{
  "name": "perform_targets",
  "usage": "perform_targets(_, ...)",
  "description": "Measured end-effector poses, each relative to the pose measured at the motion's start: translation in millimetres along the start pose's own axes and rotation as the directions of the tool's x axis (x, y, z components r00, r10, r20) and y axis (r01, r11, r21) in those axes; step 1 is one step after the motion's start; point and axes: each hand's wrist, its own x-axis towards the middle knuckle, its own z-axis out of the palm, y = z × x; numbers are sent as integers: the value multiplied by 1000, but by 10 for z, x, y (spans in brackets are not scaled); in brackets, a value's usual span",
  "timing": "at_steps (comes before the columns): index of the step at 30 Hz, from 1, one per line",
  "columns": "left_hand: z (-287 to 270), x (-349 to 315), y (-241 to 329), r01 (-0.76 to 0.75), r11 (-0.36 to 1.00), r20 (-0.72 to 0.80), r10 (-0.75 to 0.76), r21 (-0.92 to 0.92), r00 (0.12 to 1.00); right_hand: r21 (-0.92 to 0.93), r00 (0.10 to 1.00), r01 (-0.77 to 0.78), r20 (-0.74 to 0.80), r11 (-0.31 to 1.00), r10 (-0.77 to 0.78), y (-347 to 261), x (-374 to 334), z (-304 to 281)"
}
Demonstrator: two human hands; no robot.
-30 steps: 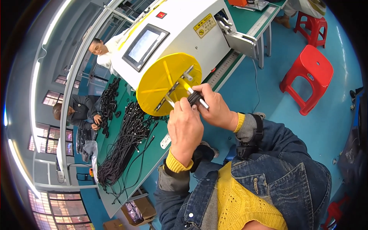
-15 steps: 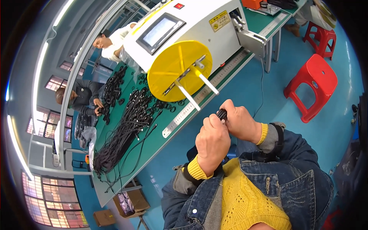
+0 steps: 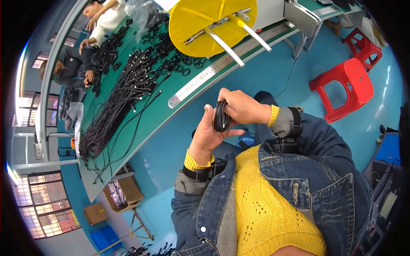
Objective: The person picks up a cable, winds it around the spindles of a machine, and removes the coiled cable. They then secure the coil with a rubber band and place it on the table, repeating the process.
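Both hands and the coil of black cable [image 3: 221,117] have come clear of the yellow disc [image 3: 205,19] and its two pale rods [image 3: 225,48] since a second ago, and the left palm has opened out. Taking the disc as the mark, the green table [image 3: 156,113] spreads under it and away to its left, a red stool [image 3: 358,81] stands below and to its right, a heap of loose cables [image 3: 121,96] lies below and to its left, and a metal ruler [image 3: 192,88] runs just beneath it. Nearer the wearer than the disc, the right hand [image 3: 247,107] pinches the coil's upper side, while the left hand [image 3: 208,134] is unfolded against it, thumb raised. The coil should be light, bendy and springy, hard to break yet apt to unwind; a grip squeezing all the loops together looks safest. The table's front edge passes between disc and hands, and the rods jut out beyond that edge; open floor [image 3: 294,91] lies to the disc's lower right, short of the stool.
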Motion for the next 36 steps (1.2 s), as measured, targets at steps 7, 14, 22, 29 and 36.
perform_targets(7, -72, 24, 121, 314, 880, -80, -306, 356, 949, -173, 959, -107, 242, 979, 148, 36, -11, 57)
perform_targets(14, -95, 94, -33, 381, 630, -176, -363, 677, 915, -126, 908, 49, 419, 991, 8, 100, -67, -15)
perform_targets(22, -232, 27, -235, 411, 827, -212, -354, 384, 911, -286, 920, -28, 368, 958, 136, 249, -124, 274)
perform_targets(29, -472, -116, -265, 394, 862, -301, -302, 319, 905, -320, 867, 55, 485, 946, 114, 142, 82, 437)
perform_targets(36, -699, -262, -323, 208, 932, -345, -99, 298, 934, -276, 796, 338, 593, 899, -117, 98, 416, 607)
